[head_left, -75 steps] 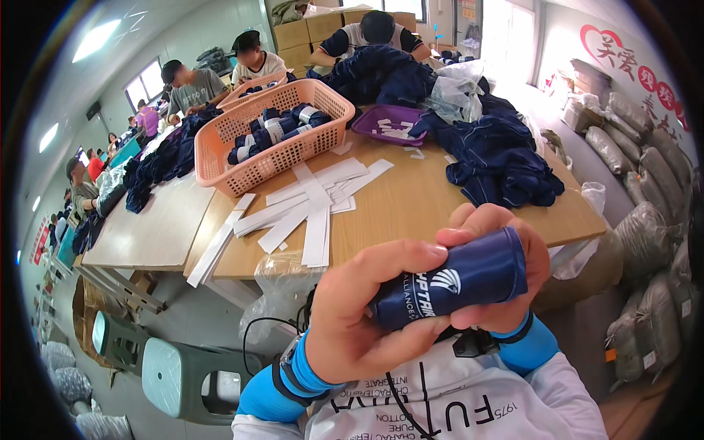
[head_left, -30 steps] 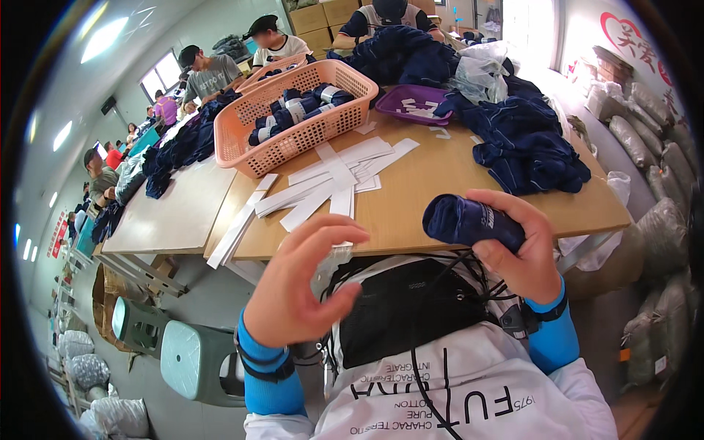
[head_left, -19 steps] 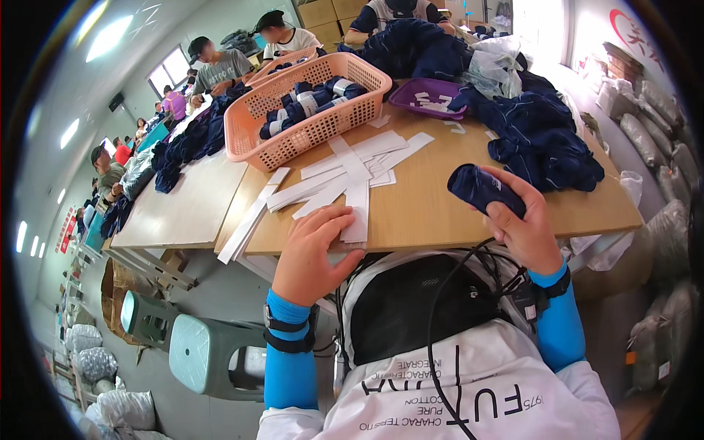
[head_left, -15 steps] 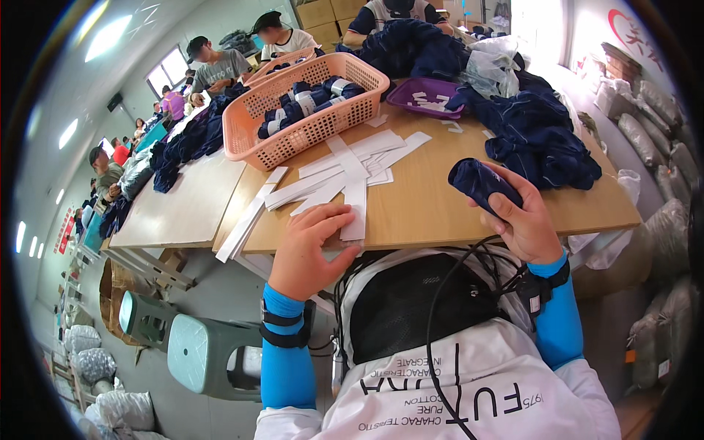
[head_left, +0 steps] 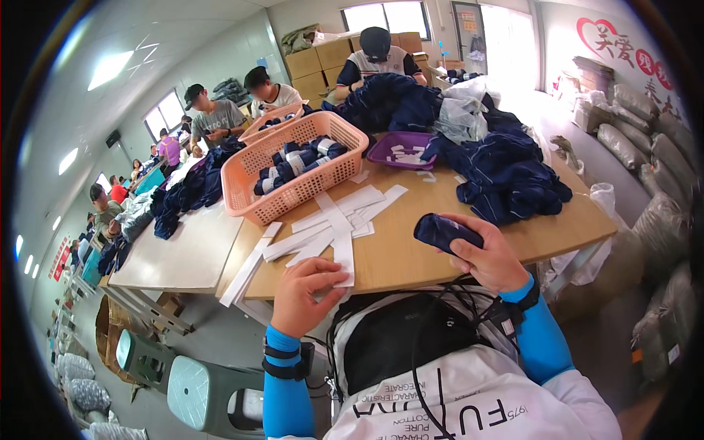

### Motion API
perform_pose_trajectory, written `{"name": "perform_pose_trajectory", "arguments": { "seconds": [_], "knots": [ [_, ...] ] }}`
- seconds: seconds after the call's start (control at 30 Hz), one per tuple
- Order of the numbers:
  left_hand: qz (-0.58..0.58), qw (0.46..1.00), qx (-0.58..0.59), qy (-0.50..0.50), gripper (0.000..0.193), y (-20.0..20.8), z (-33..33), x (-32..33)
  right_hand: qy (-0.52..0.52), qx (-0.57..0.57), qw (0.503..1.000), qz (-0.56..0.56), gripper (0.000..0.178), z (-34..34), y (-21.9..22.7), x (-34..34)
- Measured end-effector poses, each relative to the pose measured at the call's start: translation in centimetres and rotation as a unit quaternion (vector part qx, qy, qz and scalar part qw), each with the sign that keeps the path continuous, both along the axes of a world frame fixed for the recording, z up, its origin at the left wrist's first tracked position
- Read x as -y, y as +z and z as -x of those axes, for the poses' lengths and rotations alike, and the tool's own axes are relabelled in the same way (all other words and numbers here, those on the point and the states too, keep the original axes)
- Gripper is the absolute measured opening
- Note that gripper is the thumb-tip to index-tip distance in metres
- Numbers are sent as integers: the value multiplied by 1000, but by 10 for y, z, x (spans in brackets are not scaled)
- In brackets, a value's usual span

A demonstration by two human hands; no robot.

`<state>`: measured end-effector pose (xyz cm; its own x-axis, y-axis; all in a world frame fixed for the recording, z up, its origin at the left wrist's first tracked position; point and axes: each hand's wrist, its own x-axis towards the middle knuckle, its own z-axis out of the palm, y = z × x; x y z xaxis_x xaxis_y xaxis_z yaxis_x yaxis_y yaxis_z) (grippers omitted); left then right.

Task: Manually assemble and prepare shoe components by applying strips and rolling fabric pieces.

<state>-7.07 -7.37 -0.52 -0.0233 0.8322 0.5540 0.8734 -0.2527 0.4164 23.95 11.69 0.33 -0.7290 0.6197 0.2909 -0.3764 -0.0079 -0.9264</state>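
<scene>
Navy fabric roll (head_left: 440, 232) fills right hand (head_left: 490, 257), grip closed; left hand (head_left: 303, 297), now freed, curls at paper strip (head_left: 342, 249) fronting peach basket (head_left: 293, 196), closure unclear.

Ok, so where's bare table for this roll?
One patch lies between the strips and the roll in your right hand, in front of the tray. Another is the right corner of the table, in front of the dark cloth. It's crowded around the basket and by your left hand, where strips lie.
</scene>
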Motion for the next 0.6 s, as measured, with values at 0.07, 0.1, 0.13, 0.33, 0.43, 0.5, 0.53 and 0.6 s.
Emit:
{"name": "perform_pose_trajectory", "arguments": {
  "seconds": [0.07,0.1,0.13,0.33,0.43,0.5,0.53,0.6],
  "knots": [
    [-20,1000,-3,9,25,1,0,1,0,4,1000,-9,57,1,1,-1],
    [-13,1000,9,12,23,2,-1,-1,-3,5,1000,-21,56,1,-1,-3],
    [-7,1000,13,8,23,1,-1,-4,-6,9,1000,-14,56,1,-1,-4],
    [-38,999,-9,33,19,1,-6,-6,-7,10,999,-32,54,0,3,-3],
    [-49,997,-38,45,38,9,-11,-3,-2,11,1000,-23,55,-1,0,-4],
    [-111,986,-104,70,54,39,-30,3,-3,8,1000,-17,55,1,-1,-8],
    [-138,977,-144,72,62,60,-46,9,-11,13,1000,-16,55,0,-2,-9],
    [-247,962,10,-112,45,84,-80,6,-15,27,999,-10,55,-4,-8,-10]
  ]
}}
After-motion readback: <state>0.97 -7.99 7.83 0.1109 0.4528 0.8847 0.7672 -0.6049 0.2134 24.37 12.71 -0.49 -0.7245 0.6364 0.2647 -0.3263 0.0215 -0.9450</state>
